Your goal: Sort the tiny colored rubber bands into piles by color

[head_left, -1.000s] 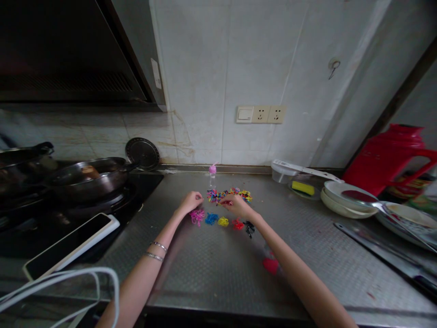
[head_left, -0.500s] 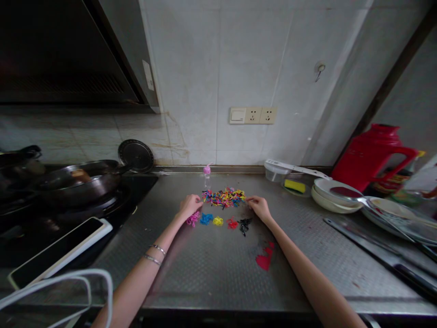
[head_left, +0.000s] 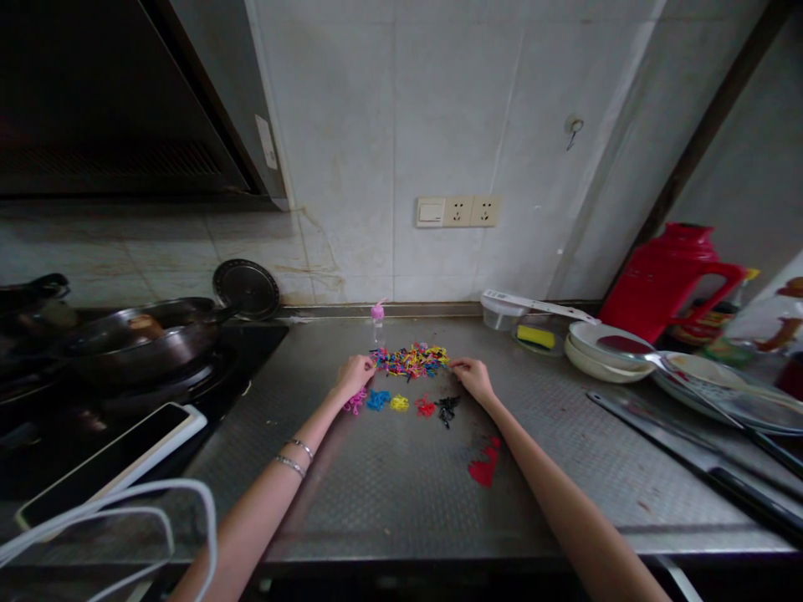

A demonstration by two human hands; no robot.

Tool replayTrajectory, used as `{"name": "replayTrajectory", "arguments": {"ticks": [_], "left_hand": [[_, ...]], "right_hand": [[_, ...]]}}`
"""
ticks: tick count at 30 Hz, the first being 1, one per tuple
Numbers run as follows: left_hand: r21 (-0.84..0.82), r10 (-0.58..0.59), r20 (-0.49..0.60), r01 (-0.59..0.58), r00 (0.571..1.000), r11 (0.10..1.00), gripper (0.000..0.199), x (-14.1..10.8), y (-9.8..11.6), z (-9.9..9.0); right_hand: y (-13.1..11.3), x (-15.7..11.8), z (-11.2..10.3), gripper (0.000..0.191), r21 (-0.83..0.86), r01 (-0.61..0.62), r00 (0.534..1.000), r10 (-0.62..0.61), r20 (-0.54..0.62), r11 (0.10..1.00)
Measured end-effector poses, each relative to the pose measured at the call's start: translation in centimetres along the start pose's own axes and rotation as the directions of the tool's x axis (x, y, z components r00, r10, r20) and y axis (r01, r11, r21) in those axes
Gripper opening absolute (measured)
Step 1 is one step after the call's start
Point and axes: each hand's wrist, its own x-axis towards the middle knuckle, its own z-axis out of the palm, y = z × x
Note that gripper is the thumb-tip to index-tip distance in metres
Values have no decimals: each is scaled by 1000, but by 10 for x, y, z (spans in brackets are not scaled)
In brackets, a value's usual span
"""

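Observation:
A mixed heap of small coloured rubber bands (head_left: 411,360) lies on the steel counter. At its left end is my left hand (head_left: 355,374), fingers pinched together and touching the heap's edge. My right hand (head_left: 474,378) is at the right end, thumb and fingers closed in a pinch. Whatever either pinch holds is too small to make out. Nearer me runs a row of sorted piles: pink bands (head_left: 355,402), partly behind my left hand, then blue bands (head_left: 378,400), yellow bands (head_left: 399,403), red bands (head_left: 425,406) and black bands (head_left: 447,410).
Behind the heap stands a small clear bottle with a pink top (head_left: 377,313). A torn red piece (head_left: 483,465) lies by my right forearm. Left are a phone-like device (head_left: 106,464), white cable (head_left: 207,518) and pan (head_left: 144,343); right, a sponge (head_left: 535,337), bowls (head_left: 606,364) and red thermos (head_left: 665,284).
My left fingers have come slightly right, against the heap's left end. My right hand stays at the other end. The whole view has shifted a little.

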Motion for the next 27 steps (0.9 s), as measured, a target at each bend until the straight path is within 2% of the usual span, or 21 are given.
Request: {"name": "replayTrajectory", "arguments": {"ticks": [10,14,17,19,24,27], "left_hand": [[-88,-13,-29,10,999,996,19,3,3,1],[-123,113,-42,-117,993,985,19,1,7,-1],[-203,270,-15,-267,963,942,20,-7,15,-4],[-246,350,43,-330,936,911,19,-14,22,-5],[-304,459,207,-390,864,869,17,-27,35,-3],[-305,466,244,-389,850,869,18,-29,37,-3]], "right_hand": [[5,3,3,28,-42,0,1000,0,-1,999],[2,3,2,27,-62,6,1000,-6,-1,998],[-1,2,1,28,-63,-6,1000,6,2,998],[-1,2,1,28,-63,-8,1000,8,-1,998],[-1,2,1,27,-63,2,1000,-3,-4,998],[-1,2,2,26,-59,5,1000,-5,8,998]]}}
